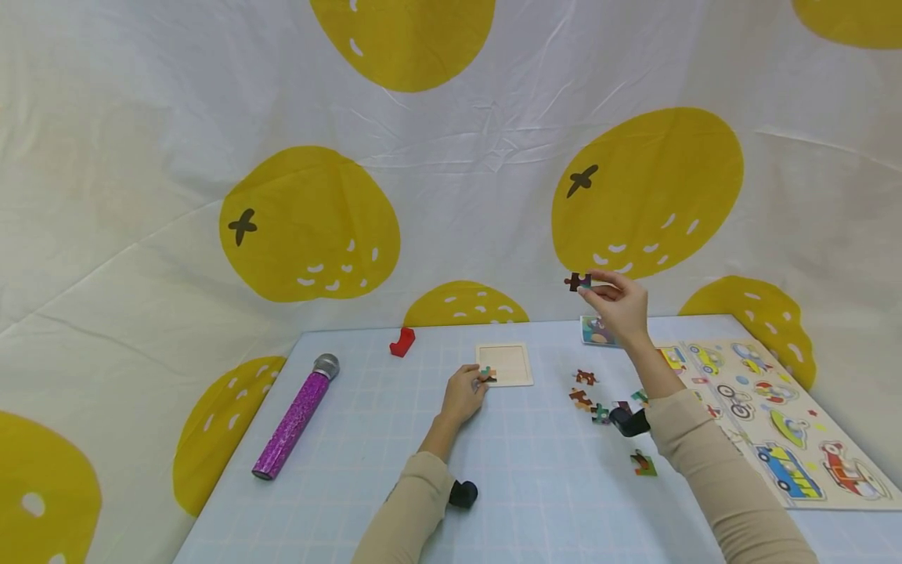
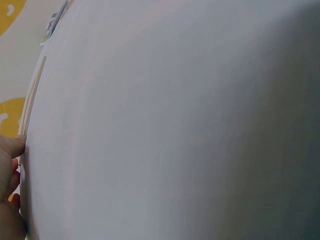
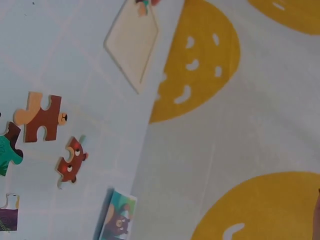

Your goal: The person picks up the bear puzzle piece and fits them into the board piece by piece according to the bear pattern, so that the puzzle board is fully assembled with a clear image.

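Observation:
My right hand point(image 1: 620, 301), raised above the far side of the table, pinches a dark brown and purple jigsaw piece point(image 1: 578, 282) between thumb and fingertips. Down on the table, my left hand point(image 1: 465, 394) grips the near-left corner of a square wooden puzzle tray point(image 1: 513, 364). One jigsaw piece point(image 1: 488, 374) lies in that corner, partly under the fingers. The left wrist view shows the thumb point(image 2: 15, 145) at the end of the tray, with the other fingers curled below. Brown bear pieces point(image 3: 74, 162) lie loose on the table under the right arm.
A small bear picture box point(image 1: 599, 331) stands at the back. Another loose piece point(image 1: 643, 464) lies nearer the front. On the right is a vehicle picture board point(image 1: 782, 423); to the left lie a purple glitter microphone point(image 1: 296, 419) and a red block point(image 1: 402, 342). A patterned cloth hangs behind.

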{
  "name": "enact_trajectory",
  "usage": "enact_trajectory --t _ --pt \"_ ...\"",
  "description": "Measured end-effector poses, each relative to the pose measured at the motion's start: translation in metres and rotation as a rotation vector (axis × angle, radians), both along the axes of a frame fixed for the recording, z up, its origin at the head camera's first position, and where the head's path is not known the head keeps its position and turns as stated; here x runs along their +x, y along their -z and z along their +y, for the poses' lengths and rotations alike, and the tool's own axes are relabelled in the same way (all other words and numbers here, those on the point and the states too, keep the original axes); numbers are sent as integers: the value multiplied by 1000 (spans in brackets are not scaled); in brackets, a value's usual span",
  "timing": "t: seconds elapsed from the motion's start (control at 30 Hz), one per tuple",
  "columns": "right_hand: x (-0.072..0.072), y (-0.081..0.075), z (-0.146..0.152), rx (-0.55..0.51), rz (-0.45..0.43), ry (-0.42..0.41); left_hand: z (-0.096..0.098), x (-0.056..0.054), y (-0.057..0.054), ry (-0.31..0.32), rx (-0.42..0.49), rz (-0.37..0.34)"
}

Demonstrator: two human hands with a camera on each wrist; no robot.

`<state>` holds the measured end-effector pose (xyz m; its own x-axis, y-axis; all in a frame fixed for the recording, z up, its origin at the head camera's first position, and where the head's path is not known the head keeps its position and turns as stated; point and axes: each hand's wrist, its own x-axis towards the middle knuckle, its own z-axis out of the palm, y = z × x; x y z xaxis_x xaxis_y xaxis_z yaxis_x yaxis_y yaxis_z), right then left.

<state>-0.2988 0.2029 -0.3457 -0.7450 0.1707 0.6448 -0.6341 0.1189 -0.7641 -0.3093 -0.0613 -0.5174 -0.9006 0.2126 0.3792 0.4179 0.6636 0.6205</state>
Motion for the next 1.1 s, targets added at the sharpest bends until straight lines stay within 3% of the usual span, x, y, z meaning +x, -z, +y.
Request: enact_trajectory --t 0.5,0.77,1.0,1.1 --pt "4 -5 -3 -35 -36 -20 0 1 0 -1 1 4" --pt "1 -3 -4 -56 -41 -73 0 1 -2 2 14 4" --pt "-18 14 0 -86 -30 -108 0 2 -2 -5 -5 -7" --pt "-26 26 -3 -47 -65 -90 0 1 -4 -2 -9 0"
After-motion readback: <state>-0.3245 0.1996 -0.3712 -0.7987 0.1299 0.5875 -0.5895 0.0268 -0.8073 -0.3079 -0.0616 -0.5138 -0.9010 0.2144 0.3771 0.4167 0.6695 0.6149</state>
